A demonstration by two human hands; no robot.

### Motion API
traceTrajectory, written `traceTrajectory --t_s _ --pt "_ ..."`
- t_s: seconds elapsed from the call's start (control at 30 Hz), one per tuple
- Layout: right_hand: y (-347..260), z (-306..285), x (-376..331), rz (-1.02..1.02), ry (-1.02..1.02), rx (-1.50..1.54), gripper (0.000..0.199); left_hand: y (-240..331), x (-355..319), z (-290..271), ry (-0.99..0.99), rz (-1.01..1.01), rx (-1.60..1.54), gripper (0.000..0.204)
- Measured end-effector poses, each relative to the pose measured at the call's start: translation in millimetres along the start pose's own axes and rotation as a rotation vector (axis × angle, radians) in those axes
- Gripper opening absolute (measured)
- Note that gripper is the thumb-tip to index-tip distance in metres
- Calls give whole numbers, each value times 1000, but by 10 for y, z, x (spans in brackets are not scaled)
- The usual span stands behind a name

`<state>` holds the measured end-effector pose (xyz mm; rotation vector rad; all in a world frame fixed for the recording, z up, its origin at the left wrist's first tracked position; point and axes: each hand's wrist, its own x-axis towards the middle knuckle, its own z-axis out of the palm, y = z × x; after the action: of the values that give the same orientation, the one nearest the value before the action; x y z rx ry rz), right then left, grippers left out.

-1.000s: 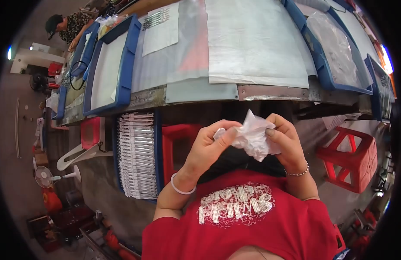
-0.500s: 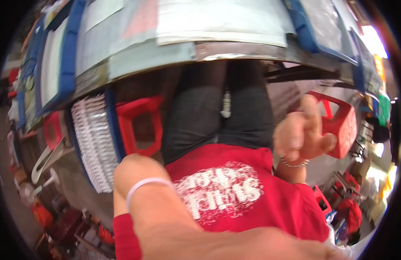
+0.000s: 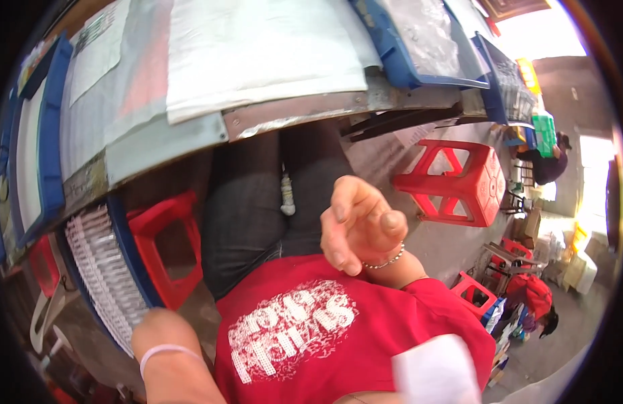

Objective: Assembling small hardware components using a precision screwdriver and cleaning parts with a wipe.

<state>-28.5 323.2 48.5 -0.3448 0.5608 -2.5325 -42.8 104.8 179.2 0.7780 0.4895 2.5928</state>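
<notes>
My right hand (image 3: 362, 225), a beaded bracelet at its wrist, is raised palm up above my lap. Its fingers are loosely curled and apart, with nothing in them. On the left my bent left arm (image 3: 166, 353) shows, with a pale pink band round it. The left hand itself is outside the picture. A blurred white flat piece (image 3: 438, 370) lies close to the camera at the lower right, over my red shirt (image 3: 294, 316); what holds it does not show.
Ahead is a table edge (image 3: 294, 114) with white sheets (image 3: 264, 54) on it. Blue trays (image 3: 399, 64) stand at both sides. A red stool (image 3: 453, 182) is at the right, another (image 3: 166, 246) at the left beside a blue crate (image 3: 109, 269) of clear and white pieces. People sit farther right.
The view has swung, so the table and my lap sit farther left. My left hand, a blur at the bottom earlier, has left the picture. The white piece has appeared at lower right.
</notes>
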Motion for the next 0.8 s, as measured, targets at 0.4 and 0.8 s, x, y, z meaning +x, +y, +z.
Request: traceTrajectory --t_s 0.4,0.8 --pt "82 29 56 43 -16 31 39 296 -162 154 -5 9 65 39" --pt "138 -70 135 -28 -58 15 36 5 46 142 35 -462 -634 24"
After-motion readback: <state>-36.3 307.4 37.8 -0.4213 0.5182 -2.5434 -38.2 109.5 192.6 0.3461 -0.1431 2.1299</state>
